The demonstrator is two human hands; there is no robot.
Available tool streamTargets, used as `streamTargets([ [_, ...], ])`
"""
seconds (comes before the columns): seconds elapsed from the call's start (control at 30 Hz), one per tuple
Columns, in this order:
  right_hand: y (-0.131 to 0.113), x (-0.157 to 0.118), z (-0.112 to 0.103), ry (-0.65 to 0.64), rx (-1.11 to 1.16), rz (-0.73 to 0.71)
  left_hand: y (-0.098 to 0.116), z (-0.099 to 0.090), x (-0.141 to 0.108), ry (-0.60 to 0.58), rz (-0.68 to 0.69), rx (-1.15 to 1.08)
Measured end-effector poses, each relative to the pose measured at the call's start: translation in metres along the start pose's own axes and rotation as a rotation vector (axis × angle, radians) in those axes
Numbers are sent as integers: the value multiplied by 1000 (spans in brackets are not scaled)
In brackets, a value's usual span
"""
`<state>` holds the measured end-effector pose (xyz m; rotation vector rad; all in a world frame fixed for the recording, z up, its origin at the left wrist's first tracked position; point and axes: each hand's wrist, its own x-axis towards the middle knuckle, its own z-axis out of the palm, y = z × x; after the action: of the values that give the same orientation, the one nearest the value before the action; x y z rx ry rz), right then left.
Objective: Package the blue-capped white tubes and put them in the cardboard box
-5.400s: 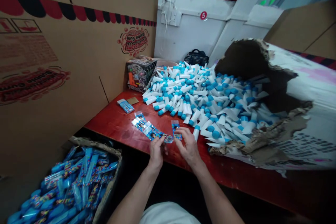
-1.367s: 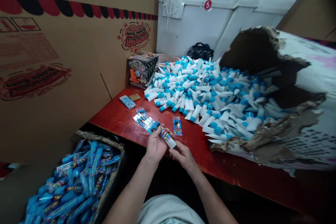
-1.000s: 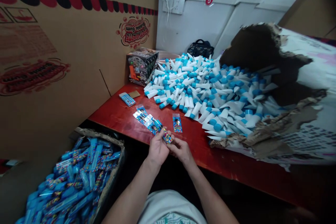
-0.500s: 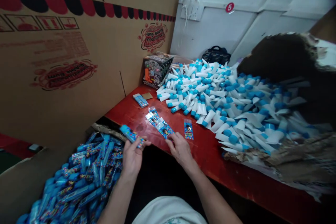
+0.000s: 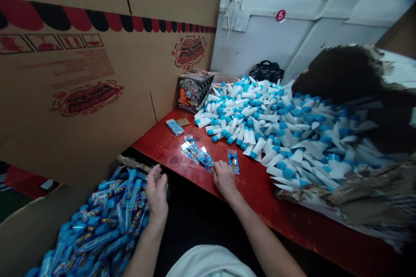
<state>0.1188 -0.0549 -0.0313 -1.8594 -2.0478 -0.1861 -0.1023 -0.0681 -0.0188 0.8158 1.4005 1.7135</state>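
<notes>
My left hand is raised over the right edge of a box of filled tubes, its fingers apart and nothing visible in them. Below and left of it lie many blue-capped tubes in colourful printed wrappers. My right hand is at the front of the red table, thumb and fingertips closed on the near end of a flat printed plastic sleeve. More such sleeves overlap just beyond it. A single sleeve lies flat to the right of my fingers.
A large heap of white tubes with blue caps covers the table's right and back, spilling from a torn carton. A tall cardboard wall rises at left. A blue packet stack and a printed display box stand near it.
The wrapped blue tube has left my left hand, which has moved slightly left and opened. My right hand stays on the sleeve, its fingers now more curled.
</notes>
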Motion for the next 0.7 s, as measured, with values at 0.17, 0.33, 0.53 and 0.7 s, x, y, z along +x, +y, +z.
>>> streamTargets([
  [0.17,13,-9,-6,77,166,44,3,37,-37,-367,-202,-103],
  [0.33,25,-26,-26,144,118,95,0,65,-55,-583,-303,-93],
  [0.53,24,-45,-55,218,124,-86,-2,104,-68,-719,-534,-191],
  [0.7,30,-47,-45,255,483,148,-5,121,-71,-602,-525,-272],
])
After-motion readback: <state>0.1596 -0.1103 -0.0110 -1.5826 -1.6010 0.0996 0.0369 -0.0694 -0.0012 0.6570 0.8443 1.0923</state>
